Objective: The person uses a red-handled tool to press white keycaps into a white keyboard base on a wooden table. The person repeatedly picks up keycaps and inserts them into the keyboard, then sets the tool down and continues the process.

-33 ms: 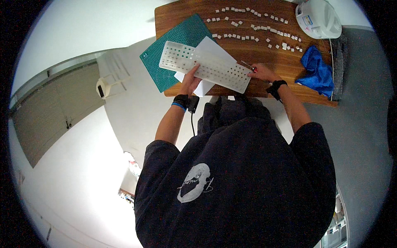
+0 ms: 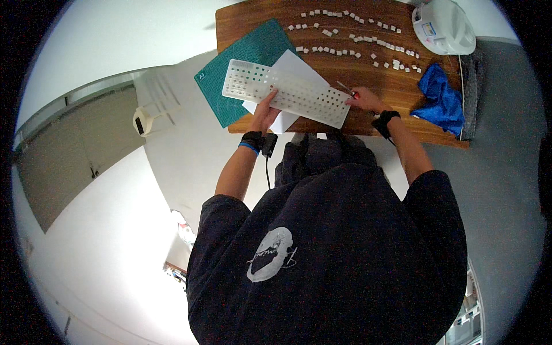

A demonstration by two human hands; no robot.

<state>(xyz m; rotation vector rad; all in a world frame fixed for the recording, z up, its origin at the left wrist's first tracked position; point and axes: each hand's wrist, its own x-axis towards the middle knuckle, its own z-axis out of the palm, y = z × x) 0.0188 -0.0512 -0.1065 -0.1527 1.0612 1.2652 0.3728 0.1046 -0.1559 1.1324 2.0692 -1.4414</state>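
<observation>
A long white keyboard frame [image 2: 310, 102] with rows of square holes is held up over the near edge of the table, its right end lower in view. My left hand [image 2: 266, 112] grips its near edge left of the middle, thumb on top; the fingers below are hidden. Green shows through some holes at its left end. Beside the right end, my right hand [image 2: 368, 100] is closed around a thin tool, seemingly a screwdriver [image 2: 355, 95], with a red handle and a slim metal shaft pointing up and left. Some of those fingers touch or nearly touch the frame's corner.
Several white keycaps [image 2: 339, 52] lie in loose rows across the wooden table [image 2: 253, 17]. White paper [image 2: 296, 66] and a green cutting mat [image 2: 218, 103] lie under the frame. At the right are a blue cloth [image 2: 440, 98] and a white rounded container [image 2: 443, 26].
The tool's shaft has tilted slightly upward, and my right hand has shifted a little. My left hand keeps its grip on the keyboard frame.
</observation>
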